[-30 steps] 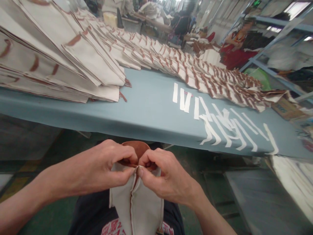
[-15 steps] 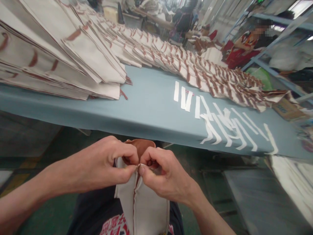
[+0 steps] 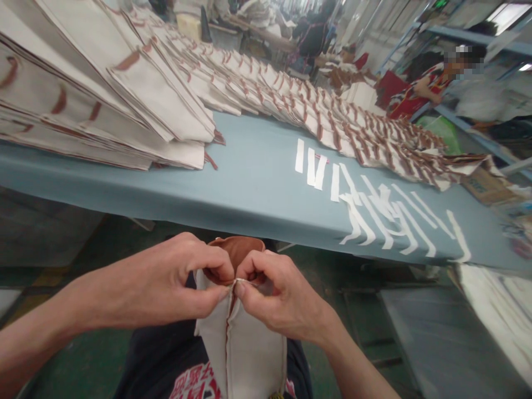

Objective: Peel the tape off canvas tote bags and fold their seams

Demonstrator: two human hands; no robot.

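A cream canvas bag point(image 3: 245, 349) with a brown lining hangs in front of my body, below the table edge. My left hand point(image 3: 174, 282) pinches the left side of its top rim, thumb and fingers closed. My right hand point(image 3: 274, 293) pinches the right side of the rim, fingers curled tight. The two thumbs meet at the centre seam. The brown inner flap point(image 3: 238, 249) shows just above my knuckles.
A blue-grey table point(image 3: 249, 183) runs across in front. Stacks of cream bags point(image 3: 103, 94) with brown handles cover its left and far side. Several white strips point(image 3: 374, 205) lie at the right. Other people point(image 3: 432, 83) work beyond the table near blue shelving.
My hands and the bag rose slightly and shifted a little right. The grip on the rim stays the same.
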